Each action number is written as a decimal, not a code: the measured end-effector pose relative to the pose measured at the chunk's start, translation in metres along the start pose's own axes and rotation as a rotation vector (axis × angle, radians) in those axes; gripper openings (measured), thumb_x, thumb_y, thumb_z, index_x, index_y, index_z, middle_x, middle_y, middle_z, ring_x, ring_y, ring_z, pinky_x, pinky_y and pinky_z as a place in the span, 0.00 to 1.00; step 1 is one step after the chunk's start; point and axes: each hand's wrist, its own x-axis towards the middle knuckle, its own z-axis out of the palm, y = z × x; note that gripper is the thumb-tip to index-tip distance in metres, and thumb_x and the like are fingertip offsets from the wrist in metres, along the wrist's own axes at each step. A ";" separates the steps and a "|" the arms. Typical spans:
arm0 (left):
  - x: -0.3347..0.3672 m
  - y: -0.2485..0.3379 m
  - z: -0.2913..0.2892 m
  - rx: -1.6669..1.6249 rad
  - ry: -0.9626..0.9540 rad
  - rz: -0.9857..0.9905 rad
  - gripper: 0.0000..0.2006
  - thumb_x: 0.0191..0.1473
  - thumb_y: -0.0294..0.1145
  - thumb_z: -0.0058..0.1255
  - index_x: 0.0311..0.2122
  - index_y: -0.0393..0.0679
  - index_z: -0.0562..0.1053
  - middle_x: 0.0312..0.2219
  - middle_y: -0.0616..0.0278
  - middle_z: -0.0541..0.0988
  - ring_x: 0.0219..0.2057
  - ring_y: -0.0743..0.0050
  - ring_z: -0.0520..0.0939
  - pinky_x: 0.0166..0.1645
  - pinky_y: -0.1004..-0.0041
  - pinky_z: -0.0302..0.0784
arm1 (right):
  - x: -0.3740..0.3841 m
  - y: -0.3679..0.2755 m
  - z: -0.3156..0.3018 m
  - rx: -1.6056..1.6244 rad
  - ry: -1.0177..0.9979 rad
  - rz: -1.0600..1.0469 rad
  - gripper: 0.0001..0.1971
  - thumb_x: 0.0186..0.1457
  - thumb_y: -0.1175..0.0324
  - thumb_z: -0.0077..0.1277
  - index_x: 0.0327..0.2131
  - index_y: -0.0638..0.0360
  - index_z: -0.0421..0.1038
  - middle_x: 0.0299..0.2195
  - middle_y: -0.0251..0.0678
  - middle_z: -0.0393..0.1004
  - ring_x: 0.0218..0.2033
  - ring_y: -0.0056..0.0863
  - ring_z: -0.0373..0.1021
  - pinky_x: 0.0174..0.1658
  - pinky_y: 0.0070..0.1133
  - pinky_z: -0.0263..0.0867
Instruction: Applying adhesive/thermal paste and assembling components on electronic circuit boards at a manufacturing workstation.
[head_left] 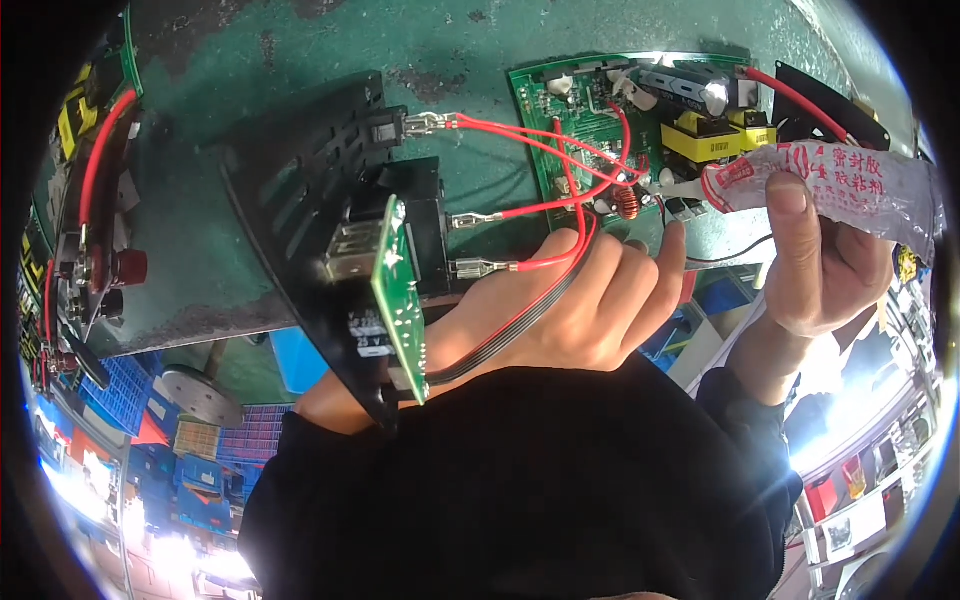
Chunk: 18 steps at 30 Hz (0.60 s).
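Observation:
My right hand (815, 250) is closed round a crumpled silvery glue tube (830, 190) with red print, thumb on top. The tube's pale nozzle points left, its tip among the parts of a green circuit board (540, 110) near a copper-wound coil (627, 204). My left hand (580, 300) is bent at the board's near edge, fingers curled; what they grip, if anything, is hidden. A black vented panel (290, 190) with a small green board (392, 300) stands tilted over my left wrist. Red wires (540, 208) with metal terminals run from the panel to the circuit board.
The worn green bench top (220, 110) lies beneath. More boards with red wires (100, 160) and yellow transformers stand at the far left. A black plate (830, 105) is behind the tube. Blue crates (120, 390) and a round stool (200, 395) are below the bench.

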 end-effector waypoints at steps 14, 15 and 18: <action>-0.004 -0.001 0.000 -0.016 0.012 -0.011 0.15 0.42 0.26 0.53 0.39 0.46 0.81 0.19 0.77 0.62 0.18 0.86 0.61 0.23 0.84 0.61 | 0.003 0.002 0.002 -0.101 -0.066 -0.052 0.08 0.52 0.81 0.61 0.38 0.70 0.76 0.32 0.41 0.80 0.32 0.21 0.74 0.39 0.15 0.67; -0.004 -0.001 0.001 -0.026 0.013 -0.011 0.15 0.42 0.26 0.53 0.39 0.46 0.81 0.19 0.77 0.62 0.18 0.86 0.61 0.23 0.84 0.61 | 0.002 0.001 0.002 -0.104 -0.065 -0.049 0.08 0.52 0.81 0.61 0.38 0.70 0.76 0.32 0.41 0.80 0.32 0.21 0.74 0.39 0.15 0.67; -0.008 0.003 -0.003 -0.003 0.008 -0.042 0.16 0.42 0.26 0.53 0.40 0.47 0.81 0.19 0.77 0.62 0.19 0.86 0.62 0.24 0.83 0.62 | 0.004 0.001 0.008 -0.047 -0.065 -0.054 0.09 0.53 0.83 0.60 0.38 0.71 0.76 0.33 0.42 0.80 0.32 0.21 0.74 0.39 0.15 0.68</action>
